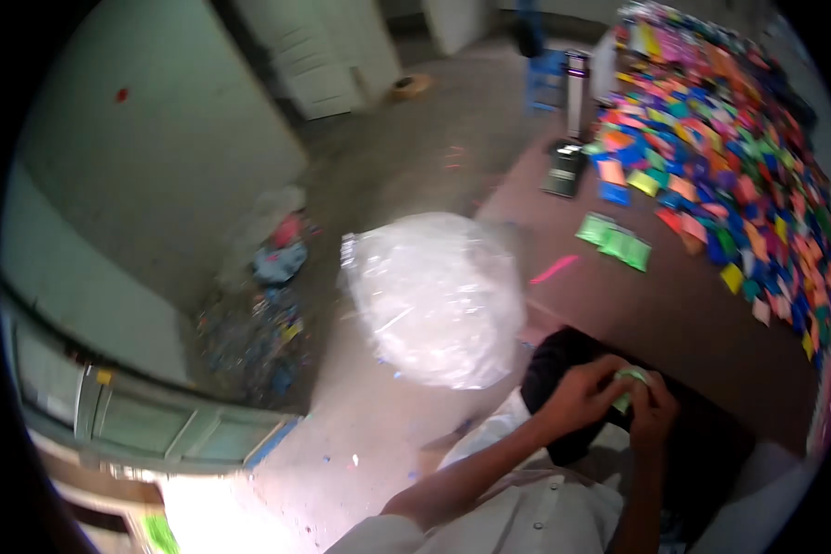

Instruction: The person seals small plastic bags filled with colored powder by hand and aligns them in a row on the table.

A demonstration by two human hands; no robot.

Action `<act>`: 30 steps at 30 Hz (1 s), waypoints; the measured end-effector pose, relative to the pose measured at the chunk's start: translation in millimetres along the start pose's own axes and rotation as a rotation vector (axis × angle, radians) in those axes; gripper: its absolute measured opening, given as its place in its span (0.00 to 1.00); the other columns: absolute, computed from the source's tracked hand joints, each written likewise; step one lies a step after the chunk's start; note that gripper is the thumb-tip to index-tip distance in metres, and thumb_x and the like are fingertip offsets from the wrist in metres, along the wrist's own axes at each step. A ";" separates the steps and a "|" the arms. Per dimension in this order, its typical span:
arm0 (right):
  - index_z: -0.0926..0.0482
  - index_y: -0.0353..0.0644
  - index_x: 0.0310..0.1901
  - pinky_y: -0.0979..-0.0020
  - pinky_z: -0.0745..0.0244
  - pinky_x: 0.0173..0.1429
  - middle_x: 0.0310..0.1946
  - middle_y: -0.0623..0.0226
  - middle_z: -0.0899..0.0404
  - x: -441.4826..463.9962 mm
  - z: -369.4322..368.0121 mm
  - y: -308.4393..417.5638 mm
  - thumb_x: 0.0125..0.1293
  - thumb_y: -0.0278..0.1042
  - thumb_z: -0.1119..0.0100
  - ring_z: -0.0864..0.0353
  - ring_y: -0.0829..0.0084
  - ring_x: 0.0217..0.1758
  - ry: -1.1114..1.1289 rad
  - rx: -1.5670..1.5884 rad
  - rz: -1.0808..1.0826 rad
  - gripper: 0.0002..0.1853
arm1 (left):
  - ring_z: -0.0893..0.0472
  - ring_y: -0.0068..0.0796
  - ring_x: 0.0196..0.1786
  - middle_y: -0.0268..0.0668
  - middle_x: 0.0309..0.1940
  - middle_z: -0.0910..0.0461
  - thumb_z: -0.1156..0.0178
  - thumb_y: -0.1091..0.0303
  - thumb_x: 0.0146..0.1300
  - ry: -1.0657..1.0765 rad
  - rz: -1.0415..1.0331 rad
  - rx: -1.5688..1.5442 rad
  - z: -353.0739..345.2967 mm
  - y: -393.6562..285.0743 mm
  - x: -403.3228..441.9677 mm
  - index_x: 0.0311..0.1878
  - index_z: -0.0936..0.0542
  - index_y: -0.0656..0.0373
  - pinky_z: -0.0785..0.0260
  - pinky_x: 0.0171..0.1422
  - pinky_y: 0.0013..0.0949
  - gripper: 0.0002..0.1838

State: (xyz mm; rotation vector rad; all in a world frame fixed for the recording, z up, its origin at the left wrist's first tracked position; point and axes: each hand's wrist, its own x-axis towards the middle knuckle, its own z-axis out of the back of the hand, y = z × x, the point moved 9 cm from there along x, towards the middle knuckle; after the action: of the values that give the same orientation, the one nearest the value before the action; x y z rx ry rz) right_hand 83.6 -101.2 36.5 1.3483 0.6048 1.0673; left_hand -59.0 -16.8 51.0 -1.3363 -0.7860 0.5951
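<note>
Close to my lap, my left hand (584,395) and my right hand (654,406) meet around a small light green packet (623,401). Fingers of both hands are closed on it and cover much of it, so its exact form is partly hidden. Several bright green packets (613,242) lie in a row on the brown table (563,222) ahead of my hands. A pink strip (554,269) rests on the tabletop nearer to me.
A large heap of small coloured packets (711,157) covers the table's right side. A black device (564,166) stands at its far edge. Left of the table is a big clear bag with white contents (439,300). Plastic litter (258,337) lies by the wall.
</note>
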 end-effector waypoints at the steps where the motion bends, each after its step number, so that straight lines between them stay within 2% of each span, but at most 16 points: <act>1: 0.15 0.31 0.50 0.71 0.23 0.49 0.42 0.63 0.15 4.7 6.5 0.7 0.76 0.24 0.43 0.18 0.73 0.43 -0.034 -0.044 0.060 0.09 | 0.18 0.22 0.40 0.38 0.39 0.15 0.34 0.67 0.76 -0.015 0.041 0.037 -1.6 8.6 7.0 0.56 0.18 0.64 0.23 0.46 0.34 0.13; 2: 0.15 0.31 0.49 0.71 0.23 0.48 0.42 0.62 0.15 7.4 14.3 -0.6 0.75 0.23 0.42 0.18 0.72 0.43 -0.076 -0.104 0.106 0.08 | 0.19 0.20 0.41 0.37 0.40 0.14 0.35 0.67 0.76 -0.012 0.086 0.068 -7.0 21.3 13.4 0.57 0.17 0.64 0.23 0.47 0.32 0.13; 4: 0.15 0.32 0.50 0.71 0.23 0.48 0.42 0.61 0.15 12.9 26.1 -3.4 0.75 0.22 0.40 0.17 0.72 0.43 -0.114 -0.138 0.001 0.08 | 0.19 0.19 0.37 0.36 0.34 0.15 0.34 0.67 0.76 0.116 0.133 -0.097 -17.9 31.8 26.4 0.54 0.16 0.65 0.24 0.43 0.30 0.11; 7: 0.15 0.33 0.52 0.71 0.23 0.46 0.43 0.63 0.16 26.0 33.2 -12.7 0.74 0.22 0.36 0.18 0.74 0.42 -0.162 0.001 0.013 0.09 | 0.18 0.19 0.38 0.34 0.35 0.14 0.34 0.67 0.77 0.171 0.137 -0.128 -30.4 36.1 49.1 0.55 0.15 0.65 0.23 0.45 0.29 0.12; 9: 0.15 0.33 0.53 0.72 0.23 0.45 0.44 0.63 0.16 31.4 38.0 -17.0 0.73 0.22 0.35 0.18 0.74 0.42 -0.206 0.067 -0.030 0.10 | 0.17 0.18 0.41 0.35 0.37 0.13 0.35 0.68 0.77 0.146 0.100 0.046 -26.4 22.0 63.7 0.55 0.15 0.66 0.23 0.48 0.28 0.12; 11: 0.16 0.34 0.60 0.80 0.25 0.45 0.50 0.69 0.18 45.4 37.2 -15.3 0.76 0.24 0.36 0.21 0.84 0.44 -0.117 0.242 -0.048 0.14 | 0.17 0.18 0.42 0.35 0.38 0.12 0.35 0.68 0.77 0.174 0.076 0.076 -34.9 20.2 79.0 0.55 0.14 0.66 0.23 0.48 0.27 0.12; 12: 0.16 0.34 0.60 0.80 0.25 0.45 0.50 0.69 0.18 50.6 47.7 -14.2 0.76 0.24 0.36 0.21 0.84 0.44 -0.143 0.235 -0.047 0.14 | 0.17 0.18 0.43 0.35 0.39 0.12 0.35 0.68 0.77 0.170 0.049 0.110 -36.2 16.0 87.8 0.55 0.14 0.66 0.23 0.49 0.27 0.12; 14: 0.16 0.35 0.61 0.79 0.23 0.49 0.50 0.70 0.18 62.2 53.0 -18.6 0.76 0.24 0.36 0.20 0.83 0.48 -0.026 0.070 -0.100 0.15 | 0.16 0.19 0.44 0.36 0.40 0.12 0.35 0.68 0.77 0.211 0.039 0.118 -44.4 12.6 102.2 0.57 0.14 0.66 0.23 0.50 0.28 0.13; 15: 0.16 0.35 0.61 0.79 0.23 0.49 0.50 0.70 0.18 68.8 58.9 -22.1 0.76 0.24 0.36 0.20 0.83 0.48 -0.044 0.072 -0.103 0.15 | 0.20 0.16 0.40 0.31 0.37 0.15 0.35 0.68 0.77 0.211 0.107 0.026 -47.5 21.5 108.5 0.52 0.15 0.66 0.28 0.44 0.26 0.10; 16: 0.15 0.36 0.60 0.74 0.22 0.52 0.49 0.67 0.16 77.5 63.5 -23.9 0.75 0.25 0.36 0.17 0.78 0.50 -0.069 0.090 -0.062 0.15 | 0.24 0.13 0.36 0.26 0.34 0.18 0.35 0.67 0.78 0.209 0.176 -0.065 -51.0 31.3 115.1 0.47 0.15 0.66 0.33 0.38 0.24 0.09; 18: 0.14 0.37 0.60 0.70 0.20 0.56 0.49 0.64 0.14 91.7 72.0 -27.4 0.74 0.26 0.35 0.15 0.73 0.52 -0.105 0.109 -0.021 0.15 | 0.24 0.13 0.36 0.25 0.34 0.18 0.35 0.66 0.78 0.234 0.145 -0.034 -57.9 40.3 131.1 0.47 0.16 0.65 0.33 0.39 0.24 0.10; 20: 0.16 0.36 0.62 0.79 0.24 0.49 0.47 0.74 0.20 102.8 73.1 -31.6 0.76 0.24 0.36 0.22 0.86 0.45 -0.073 0.044 -0.012 0.15 | 0.24 0.13 0.36 0.25 0.34 0.18 0.35 0.66 0.78 0.248 0.114 -0.002 -61.3 44.3 140.4 0.46 0.16 0.65 0.33 0.40 0.23 0.10; 24: 0.15 0.35 0.60 0.78 0.24 0.48 0.45 0.73 0.20 104.1 68.1 -53.6 0.77 0.25 0.36 0.22 0.85 0.44 -0.077 0.078 -0.056 0.14 | 0.22 0.14 0.37 0.26 0.34 0.17 0.33 0.65 0.77 0.250 0.186 0.009 -56.0 55.6 144.1 0.46 0.16 0.64 0.30 0.43 0.23 0.10; 26: 0.14 0.35 0.53 0.63 0.19 0.56 0.46 0.54 0.12 101.4 73.5 -52.1 0.72 0.32 0.34 0.13 0.61 0.48 -0.132 0.029 -0.083 0.13 | 0.21 0.15 0.37 0.27 0.34 0.16 0.32 0.65 0.76 0.267 0.213 0.047 -54.9 57.0 141.4 0.46 0.15 0.64 0.29 0.44 0.23 0.11; 28: 0.14 0.35 0.52 0.63 0.19 0.55 0.44 0.55 0.12 101.5 76.5 -58.3 0.73 0.32 0.34 0.12 0.61 0.47 -0.151 0.063 -0.087 0.12 | 0.20 0.16 0.38 0.28 0.34 0.16 0.31 0.66 0.74 0.252 0.177 0.175 -57.1 54.2 143.5 0.48 0.15 0.65 0.28 0.46 0.23 0.10; 30: 0.14 0.35 0.52 0.64 0.19 0.54 0.43 0.55 0.12 101.8 81.2 -59.5 0.73 0.32 0.35 0.12 0.62 0.46 -0.167 0.088 -0.087 0.12 | 0.20 0.17 0.38 0.28 0.35 0.15 0.30 0.67 0.73 0.257 0.188 0.114 -64.5 51.7 141.7 0.48 0.15 0.65 0.27 0.46 0.24 0.10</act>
State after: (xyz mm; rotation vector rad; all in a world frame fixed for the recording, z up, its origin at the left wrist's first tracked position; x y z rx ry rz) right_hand 213.4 -44.1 16.3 1.4580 0.5857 0.8567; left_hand 81.9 60.8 19.1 -1.3576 -0.4150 0.5926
